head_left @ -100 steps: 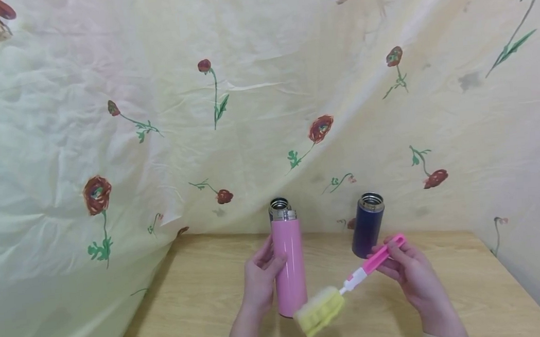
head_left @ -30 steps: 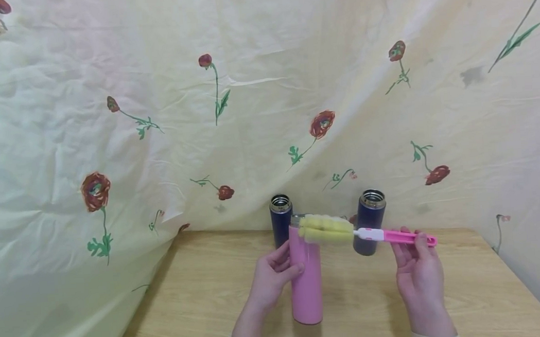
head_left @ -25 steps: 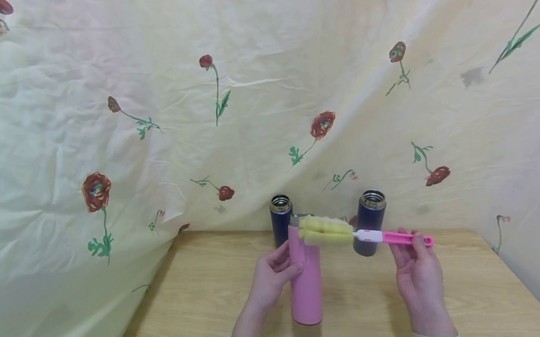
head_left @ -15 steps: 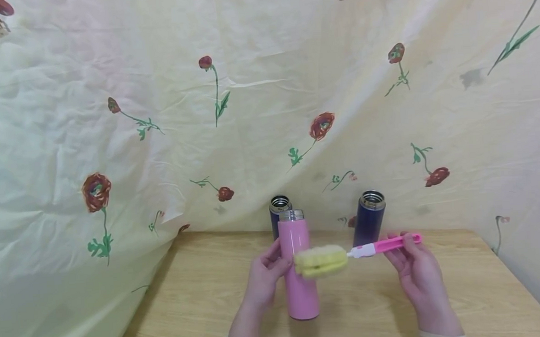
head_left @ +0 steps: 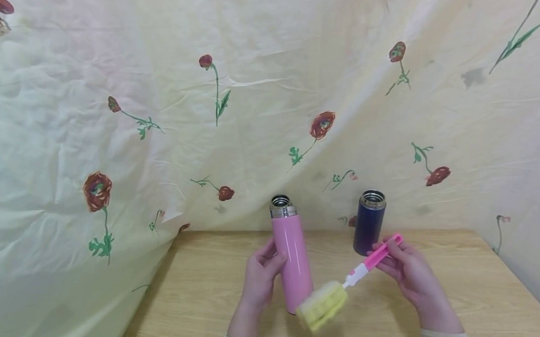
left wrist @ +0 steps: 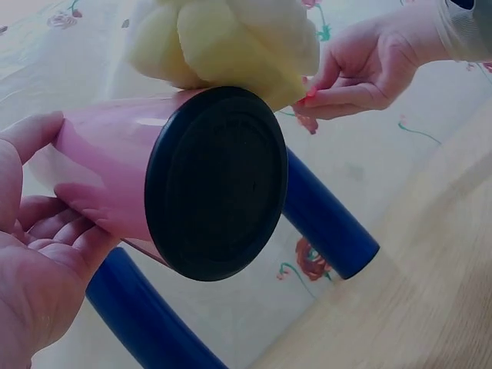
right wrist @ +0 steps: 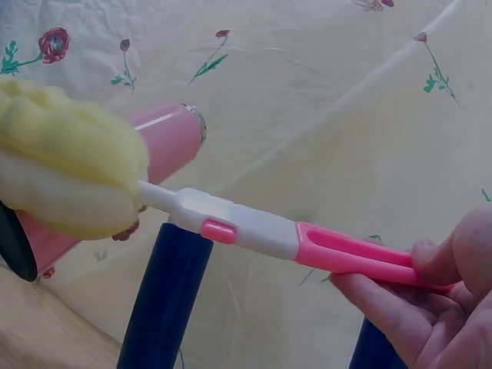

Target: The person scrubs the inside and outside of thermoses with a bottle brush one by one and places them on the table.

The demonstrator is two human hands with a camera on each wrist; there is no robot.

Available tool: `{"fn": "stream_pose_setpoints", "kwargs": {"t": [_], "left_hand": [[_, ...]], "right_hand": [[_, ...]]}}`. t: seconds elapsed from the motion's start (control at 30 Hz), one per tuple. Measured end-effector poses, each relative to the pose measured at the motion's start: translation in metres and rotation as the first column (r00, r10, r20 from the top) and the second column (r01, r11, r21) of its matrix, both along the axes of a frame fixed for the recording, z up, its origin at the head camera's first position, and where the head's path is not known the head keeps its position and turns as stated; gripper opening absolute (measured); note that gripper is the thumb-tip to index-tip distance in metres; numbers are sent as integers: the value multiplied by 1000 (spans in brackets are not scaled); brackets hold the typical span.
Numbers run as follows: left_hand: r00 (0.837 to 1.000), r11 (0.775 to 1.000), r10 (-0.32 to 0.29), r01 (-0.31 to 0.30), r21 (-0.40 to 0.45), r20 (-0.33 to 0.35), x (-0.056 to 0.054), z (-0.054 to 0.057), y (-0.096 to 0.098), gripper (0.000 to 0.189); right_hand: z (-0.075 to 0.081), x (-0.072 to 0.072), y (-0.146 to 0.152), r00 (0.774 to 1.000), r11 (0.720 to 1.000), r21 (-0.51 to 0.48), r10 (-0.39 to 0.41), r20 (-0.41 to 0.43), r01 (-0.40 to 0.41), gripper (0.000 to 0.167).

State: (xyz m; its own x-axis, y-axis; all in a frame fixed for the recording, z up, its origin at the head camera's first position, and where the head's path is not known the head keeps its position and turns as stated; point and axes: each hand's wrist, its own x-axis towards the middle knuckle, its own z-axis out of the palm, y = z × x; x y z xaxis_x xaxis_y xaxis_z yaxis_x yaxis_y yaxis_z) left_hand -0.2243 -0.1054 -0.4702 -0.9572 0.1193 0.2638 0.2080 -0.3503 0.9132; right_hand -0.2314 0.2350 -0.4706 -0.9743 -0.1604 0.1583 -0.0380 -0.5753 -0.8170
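The left hand is gripping the pink bottle mid-body, above the desk. Near the desk's back edge, a dark blue bottle is standing. The right hand is pinching the brush by its handle; its sponge head is apparently touching the pink bottle's lower end. Judgement: the glossy wall is presenting as stiff, possibly slippery, warranting a mid-body wrap; the sponge is likely yielding, favouring handle hold.

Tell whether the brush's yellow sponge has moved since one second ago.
Yes, downward in the head view: the sponge, level with the right blue bottle before, now shows lower than that bottle's base.
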Motion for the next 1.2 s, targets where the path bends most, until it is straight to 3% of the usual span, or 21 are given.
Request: {"fn": "stream_pose_setpoints", "kwargs": {"t": [0.13,0.23,0.37,0.47,0.6,0.77,1.07,1.2], "left_hand": [[1000,1000,-21,21,-13,-16,1,1,0,63],[998,998,-48,47,-32,-31,2,0,0,64],[995,995,-91,90,-42,-38,3,-2,2,68],[992,992,-120,119,-43,-32,4,-4,5,72],[994,992,-105,105,-67,6,5,-5,8,78],[997,993,-65,70,-98,48,6,-3,11,82],[998,990,-68,68,-126,7,3,-1,9,71],[997,989,-72,73,-131,16,3,-2,8,73]], "right_hand": [[-1,-1,2,1000,998,-49,-27,15,27,24],[-2,-2,4,998,979,-200,-36,56,47,22],[2,1,5,980,883,-454,-33,198,121,11],[7,4,3,959,804,-561,-37,282,196,13],[11,6,-2,953,754,-614,-51,298,232,13],[14,7,-6,953,753,-607,-85,291,253,11],[18,9,-5,956,770,-588,-98,278,250,8],[20,10,-6,959,742,-625,-88,268,243,8]]}}
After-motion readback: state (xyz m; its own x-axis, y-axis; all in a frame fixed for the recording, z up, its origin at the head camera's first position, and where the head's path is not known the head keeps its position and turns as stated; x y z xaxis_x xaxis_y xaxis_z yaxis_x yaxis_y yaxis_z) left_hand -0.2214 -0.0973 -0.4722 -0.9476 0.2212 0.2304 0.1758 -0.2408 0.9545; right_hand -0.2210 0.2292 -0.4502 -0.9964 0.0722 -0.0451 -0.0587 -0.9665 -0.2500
